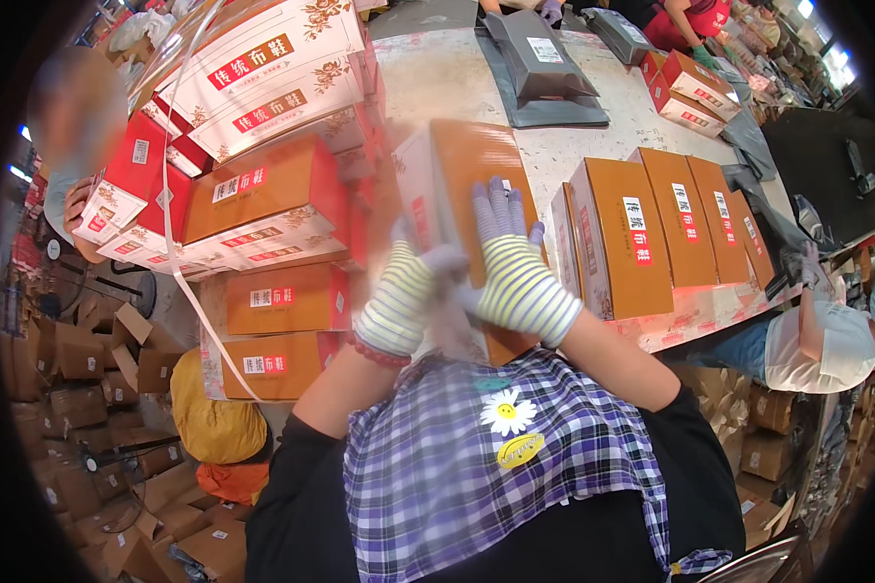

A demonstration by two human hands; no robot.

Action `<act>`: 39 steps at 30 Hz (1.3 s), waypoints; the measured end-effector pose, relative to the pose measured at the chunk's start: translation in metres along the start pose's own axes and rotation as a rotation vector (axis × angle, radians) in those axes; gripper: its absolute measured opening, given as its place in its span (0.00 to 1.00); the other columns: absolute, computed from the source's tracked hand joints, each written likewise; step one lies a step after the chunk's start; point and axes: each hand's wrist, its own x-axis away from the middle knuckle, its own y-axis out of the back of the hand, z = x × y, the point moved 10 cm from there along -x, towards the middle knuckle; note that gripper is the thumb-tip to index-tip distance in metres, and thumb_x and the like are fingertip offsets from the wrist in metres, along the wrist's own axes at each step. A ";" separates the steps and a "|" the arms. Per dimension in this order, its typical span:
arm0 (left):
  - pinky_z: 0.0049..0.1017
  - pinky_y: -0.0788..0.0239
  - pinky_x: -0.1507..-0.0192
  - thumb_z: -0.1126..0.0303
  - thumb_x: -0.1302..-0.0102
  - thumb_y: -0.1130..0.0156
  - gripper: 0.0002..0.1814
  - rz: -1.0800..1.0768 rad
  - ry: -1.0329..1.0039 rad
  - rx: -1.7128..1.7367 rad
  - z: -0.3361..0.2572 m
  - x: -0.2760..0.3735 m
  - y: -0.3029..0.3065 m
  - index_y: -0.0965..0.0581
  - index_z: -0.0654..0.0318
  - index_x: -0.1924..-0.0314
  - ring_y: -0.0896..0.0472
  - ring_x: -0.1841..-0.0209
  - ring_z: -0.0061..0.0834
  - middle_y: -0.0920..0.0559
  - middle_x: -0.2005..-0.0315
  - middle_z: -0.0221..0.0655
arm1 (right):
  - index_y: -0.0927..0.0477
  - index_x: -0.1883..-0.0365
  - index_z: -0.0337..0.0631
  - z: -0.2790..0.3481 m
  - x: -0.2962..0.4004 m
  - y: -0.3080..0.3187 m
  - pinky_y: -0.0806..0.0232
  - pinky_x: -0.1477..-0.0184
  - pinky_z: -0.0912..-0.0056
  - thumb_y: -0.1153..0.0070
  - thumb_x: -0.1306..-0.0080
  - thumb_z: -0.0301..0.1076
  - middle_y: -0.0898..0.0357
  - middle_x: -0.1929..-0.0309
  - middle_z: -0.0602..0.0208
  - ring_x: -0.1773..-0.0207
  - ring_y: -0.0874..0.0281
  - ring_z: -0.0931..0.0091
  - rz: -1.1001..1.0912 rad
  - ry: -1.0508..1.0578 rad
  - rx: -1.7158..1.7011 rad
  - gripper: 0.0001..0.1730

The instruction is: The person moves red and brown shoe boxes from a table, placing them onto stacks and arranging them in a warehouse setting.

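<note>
A brown-and-white cardboard shoe box [481,157] stands on edge on the table right in front of my body, held between my two gloved hands. My right hand [525,273], in a striped knit glove, lies with spread fingers along its brown face, the thumb near the left edge. Against the white side is my left hand [405,291], in a matching glove with a red bead bracelet at the wrist; its fingers are blurred. To the right, several similar shoe boxes [627,233] stand in a row. A tall stack of shoe boxes [262,182] rises on the left.
A white strap [169,218] hangs across the left stack. Grey plastic mailers [543,69] lie on the worn table [437,80] at the far side, near co-workers' hands. More shoe boxes [693,95] sit far right. Loose cartons [80,350] fill the floor at left.
</note>
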 end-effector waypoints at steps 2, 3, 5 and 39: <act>0.28 0.23 0.63 0.67 0.35 0.36 0.49 0.018 0.066 0.067 -0.008 0.005 -0.009 0.53 0.62 0.20 0.16 0.64 0.30 0.16 0.64 0.37 | 0.55 0.16 0.41 -0.004 -0.001 -0.001 0.68 0.22 0.23 0.31 0.45 0.42 0.59 0.15 0.41 0.12 0.72 0.47 -0.099 0.029 -0.073 0.64; 0.26 0.24 0.65 0.70 0.37 0.36 0.51 0.042 0.036 0.059 -0.014 0.005 -0.007 0.54 0.62 0.20 0.16 0.65 0.28 0.15 0.64 0.37 | 0.53 0.16 0.42 -0.008 0.001 0.008 0.65 0.20 0.29 0.31 0.44 0.38 0.56 0.15 0.44 0.12 0.68 0.50 -0.115 0.060 -0.199 0.62; 0.21 0.28 0.69 0.75 0.41 0.35 0.55 0.111 -0.055 0.027 -0.028 0.009 -0.009 0.56 0.62 0.18 0.17 0.68 0.24 0.15 0.64 0.35 | 0.47 0.17 0.42 -0.035 -0.004 0.015 0.58 0.17 0.51 0.34 0.44 0.25 0.48 0.16 0.53 0.13 0.57 0.61 -0.141 0.273 -0.797 0.56; 0.38 0.22 0.47 0.58 0.45 0.17 0.55 -1.028 -0.595 0.252 -0.044 0.008 0.257 0.41 0.66 0.26 0.24 0.42 0.36 0.25 0.40 0.48 | 0.31 0.32 0.47 -0.030 -0.168 -0.127 0.23 0.50 0.55 0.35 0.33 0.59 0.24 0.40 0.58 0.44 0.22 0.68 0.395 -0.286 -1.394 0.39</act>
